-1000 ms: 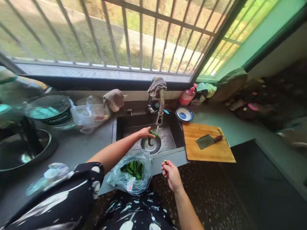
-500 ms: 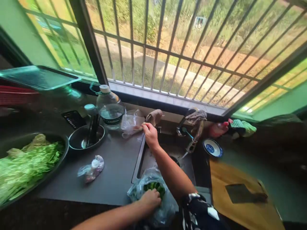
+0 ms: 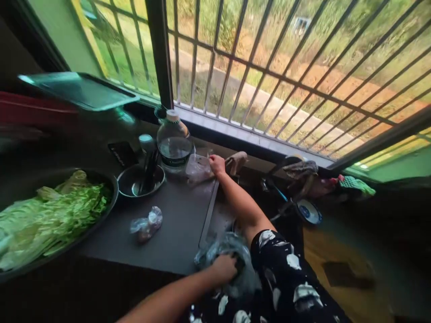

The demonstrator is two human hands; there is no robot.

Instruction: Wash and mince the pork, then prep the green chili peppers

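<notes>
My right hand [image 3: 217, 165] reaches to the back of the counter, fingers closed on the edge of a thin clear plastic bag [image 3: 198, 168]. Low in front of me, my left hand [image 3: 226, 268] is closed at the mouth of a larger clear plastic bag [image 3: 247, 251]. Dark green vegetables show only dimly in that bag, partly behind the fingers. The larger bag hangs over the near edge of the sink [image 3: 220, 215]. Beside the thin bag stands a big water jug [image 3: 173, 143] with a white cap.
On the left, a large bowl holds leafy greens [image 3: 63, 215]. A small bowl [image 3: 123, 190] and a small knotted bag [image 3: 150, 224] sit on the grey counter [image 3: 178, 215]. A blue-white plate [image 3: 309, 211] and a cleaver on a wooden board [image 3: 323, 246] lie right.
The view has shifted, so the scene sits farther right. My right hand keeps hold beside the thin bag, while my left hand stays at the larger bag, now blurrier.
</notes>
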